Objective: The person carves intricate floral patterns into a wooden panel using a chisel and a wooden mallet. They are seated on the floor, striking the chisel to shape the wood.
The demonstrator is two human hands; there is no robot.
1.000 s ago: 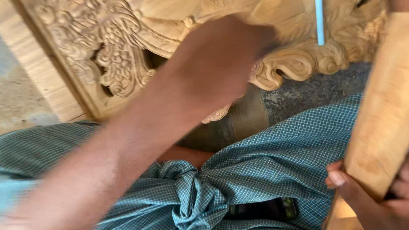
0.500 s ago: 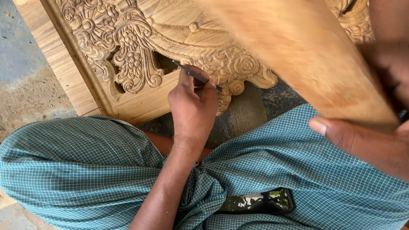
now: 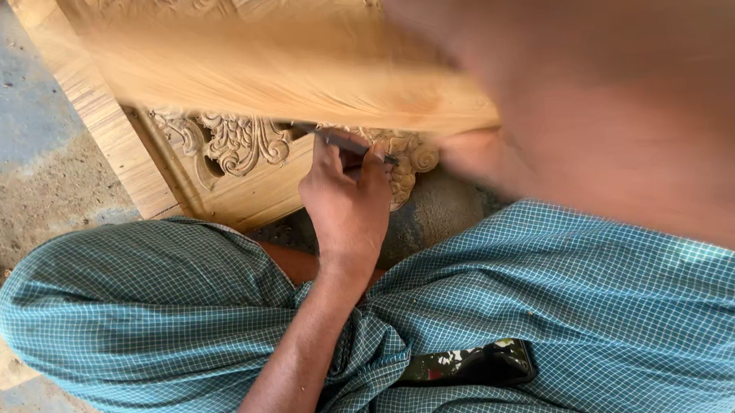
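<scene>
Your left hand is closed on the chisel against the carved wooden panel, as half a second ago. Your right hand now blurs across the upper right, gripping the wooden mallet, which has swung to upper centre.

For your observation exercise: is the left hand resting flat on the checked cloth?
No: the left hand grips a thin metal chisel against the carved wooden panel.

The carved panel is pale bare wood, matt and unvarnished, its scrollwork cut crisp against a plain frame with straight grain. The mallet is the same light wood — smooth as far as the blur shows. The chisel is dark, dull metal. The wrap is thin woven cloth (fine teal check), soft and creased. The ground is rough, dusty — gritty earth and worn concrete.
</scene>
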